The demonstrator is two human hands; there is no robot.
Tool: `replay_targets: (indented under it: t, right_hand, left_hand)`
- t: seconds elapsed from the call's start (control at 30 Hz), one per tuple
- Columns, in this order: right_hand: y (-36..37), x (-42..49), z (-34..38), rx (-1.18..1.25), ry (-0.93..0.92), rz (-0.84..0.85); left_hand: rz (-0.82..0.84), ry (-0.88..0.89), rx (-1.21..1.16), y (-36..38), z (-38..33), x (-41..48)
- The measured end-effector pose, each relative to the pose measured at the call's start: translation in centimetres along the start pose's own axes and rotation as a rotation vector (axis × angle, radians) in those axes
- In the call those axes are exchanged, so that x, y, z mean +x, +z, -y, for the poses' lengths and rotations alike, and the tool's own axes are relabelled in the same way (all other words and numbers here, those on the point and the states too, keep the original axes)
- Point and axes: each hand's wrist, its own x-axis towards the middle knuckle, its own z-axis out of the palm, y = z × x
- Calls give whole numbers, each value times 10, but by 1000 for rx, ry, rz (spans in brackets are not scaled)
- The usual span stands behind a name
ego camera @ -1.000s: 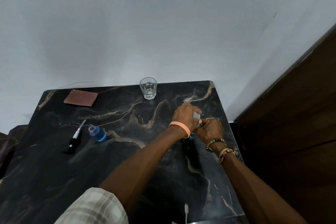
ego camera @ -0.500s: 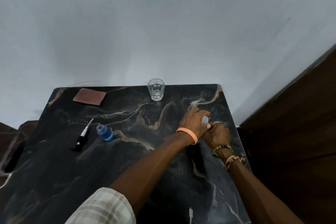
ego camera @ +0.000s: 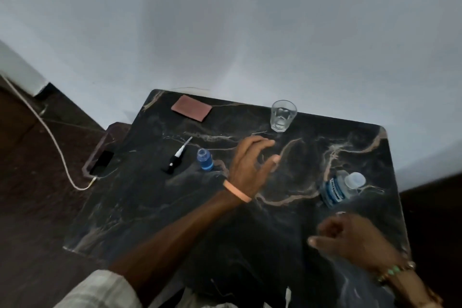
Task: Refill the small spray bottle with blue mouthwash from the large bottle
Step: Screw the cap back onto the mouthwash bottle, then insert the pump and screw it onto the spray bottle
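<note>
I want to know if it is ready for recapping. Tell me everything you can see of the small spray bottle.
The small spray bottle is a tiny clear plastic vial standing on its base on the dark marbled table. Blue liquid fills its lower part; the neck is open, uncapped. Its black spray head with white tube lies just left of it. Nothing touches it; the left hand hovers open to its right.

A strip of bare marble tabletop is seen between the open small spray bottle and the large mouthwash bottle, and is partly spanned by the spread left hand. The spray bottle is flanked on its left by the detached spray pump. The far edge is blocked by a drinking glass, and the near side of the large bottle by the right hand.
</note>
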Motion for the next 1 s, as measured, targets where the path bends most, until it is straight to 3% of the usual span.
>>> replay_targets:
  t: [0.13, 0.23, 0.37, 0.5, 0.67, 0.8, 1.0]
  right_hand:
    - [41, 37, 79, 86, -293, 72]
    - [77, 69, 146, 244, -380, 63]
    - [126, 113, 232, 526, -277, 88]
    - [163, 162, 296, 708, -88, 65]
    - [189, 215, 339, 805, 126, -38]
    - [191, 236, 350, 805, 196, -175]
    - [195, 241, 359, 847, 231, -180]
  left_hand:
    - [-297, -217, 5, -70, 56, -4]
    - [-362, -407, 75, -116, 98, -9]
    - [-230, -699, 169, -160, 158, -17]
    - [-78, -861, 167, -181, 202, -23]
    - [66, -920, 153, -186, 240, -17]
    - [209, -911, 95, -179, 255, -7]
    - [265, -976, -85, -168, 259, -2]
